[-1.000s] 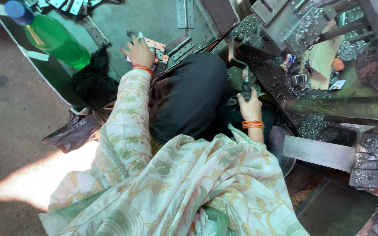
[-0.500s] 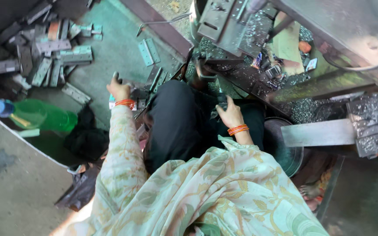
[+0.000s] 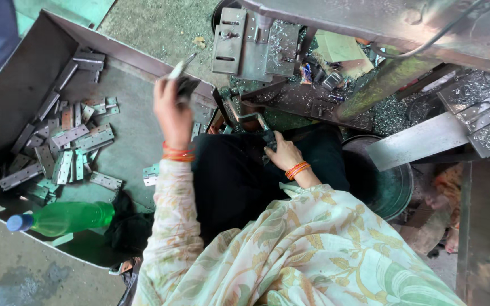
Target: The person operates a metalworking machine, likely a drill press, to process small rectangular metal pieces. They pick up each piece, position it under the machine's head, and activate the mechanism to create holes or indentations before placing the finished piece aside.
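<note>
Closest to the camera it's mostly a floral patterned sleeve (image 3: 290,255) and a black cloth over the lap (image 3: 239,181), which covers a good chunk of the middle. Down at the near left a green plastic bottle (image 3: 69,217) with a blue cap lies on its side at the tray's near edge. The right hand (image 3: 282,154), orange bangles on the wrist, is curled around a dark metal handle (image 3: 259,127) just past the lap, fingers closed on it. The left hand (image 3: 172,110) is raised over the tray's right edge and closed on a flat metal piece (image 3: 184,71), with one end poking up past the fingers; can't make out its exact shape since it's blurred. Left of that hand a pile of grey metal hinge plates (image 3: 66,150) is scattered in a big sheet-metal tray (image 3: 12,90). Farther back on the right sits a press machine (image 3: 267,45), with shiny metal shavings (image 3: 392,113) littered around its base and a dark round bucket (image 3: 389,181) just right of the lap.
</note>
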